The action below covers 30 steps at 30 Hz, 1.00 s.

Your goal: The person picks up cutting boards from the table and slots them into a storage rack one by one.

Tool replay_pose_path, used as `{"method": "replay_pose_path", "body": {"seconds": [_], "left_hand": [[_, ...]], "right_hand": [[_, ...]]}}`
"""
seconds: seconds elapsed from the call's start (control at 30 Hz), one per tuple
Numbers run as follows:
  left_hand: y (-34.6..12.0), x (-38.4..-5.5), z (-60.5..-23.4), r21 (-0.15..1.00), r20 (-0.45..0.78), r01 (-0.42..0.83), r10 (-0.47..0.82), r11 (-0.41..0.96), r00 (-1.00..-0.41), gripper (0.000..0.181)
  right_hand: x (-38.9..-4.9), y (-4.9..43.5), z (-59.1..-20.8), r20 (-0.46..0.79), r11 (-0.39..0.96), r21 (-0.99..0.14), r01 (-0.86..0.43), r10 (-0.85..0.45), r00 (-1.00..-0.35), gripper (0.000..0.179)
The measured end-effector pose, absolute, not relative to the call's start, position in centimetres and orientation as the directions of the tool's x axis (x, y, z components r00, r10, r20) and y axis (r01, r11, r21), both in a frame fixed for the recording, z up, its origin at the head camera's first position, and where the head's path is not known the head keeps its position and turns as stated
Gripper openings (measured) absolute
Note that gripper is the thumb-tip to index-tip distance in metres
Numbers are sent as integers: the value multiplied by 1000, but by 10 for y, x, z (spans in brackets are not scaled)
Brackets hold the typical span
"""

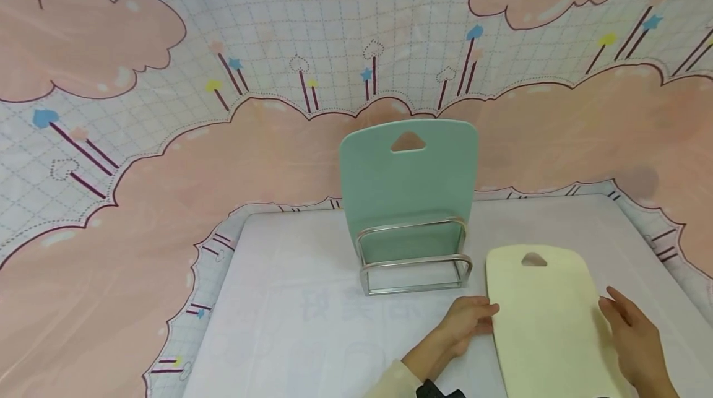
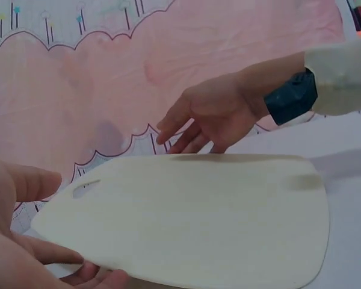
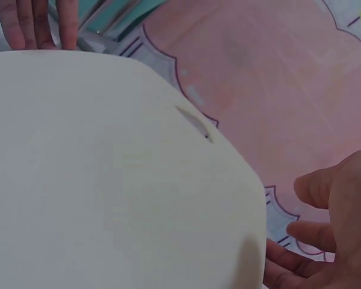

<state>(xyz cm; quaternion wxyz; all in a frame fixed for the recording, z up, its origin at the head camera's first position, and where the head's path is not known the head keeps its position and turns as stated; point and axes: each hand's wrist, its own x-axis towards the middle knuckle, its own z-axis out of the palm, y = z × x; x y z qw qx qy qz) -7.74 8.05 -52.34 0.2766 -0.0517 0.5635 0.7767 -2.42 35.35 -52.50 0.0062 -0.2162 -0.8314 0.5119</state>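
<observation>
A cream cutting board (image 1: 543, 317) with a rounded triangular handle hole lies between my two hands, to the right of the rack. At its left edge, the fingers of my left hand (image 1: 465, 324) touch the rim, and the left wrist view shows the thumb (image 2: 39, 183) raised off the surface. My right hand (image 1: 637, 339) is at the opposite edge; in the right wrist view its lower fingertips meet the rim while the thumb (image 3: 316, 188) stands apart. Whether the board is lifted off the table, I cannot tell.
A silver wire rack (image 1: 414, 260) stands near the table's back, with a green cutting board (image 1: 409, 187) upright in it. The white table (image 1: 289, 324) ends at a patterned cloth (image 1: 278, 156) behind and on both sides.
</observation>
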Motion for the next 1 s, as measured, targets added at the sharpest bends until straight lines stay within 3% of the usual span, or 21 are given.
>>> {"method": "replay_pose_path", "body": {"seconds": [0.13, 0.33, 0.5, 0.7, 1.0], "left_hand": [[81, -76, -520, 872, -375, -459, 368, -172, -851, 16], [81, -74, -511, 888, -324, -435, 470, -148, -821, 28], [80, -75, -503, 898, -277, -412, 529, -154, -802, 43], [76, -75, -494, 921, -269, -379, 551, -93, -790, 67], [76, -73, -490, 934, -205, -333, 569, -129, -796, 69]], "right_hand": [[-24, 350, -523, -172, 381, -866, 323, 379, -909, 66], [-25, 346, -520, -110, 347, -904, 251, 376, -920, 62], [-24, 348, -514, -186, 325, -899, 295, 329, -926, 67], [-21, 353, -507, -225, 401, -847, 348, 323, -919, 63], [-23, 349, -496, -241, 393, -850, 351, 303, -922, 68]]}}
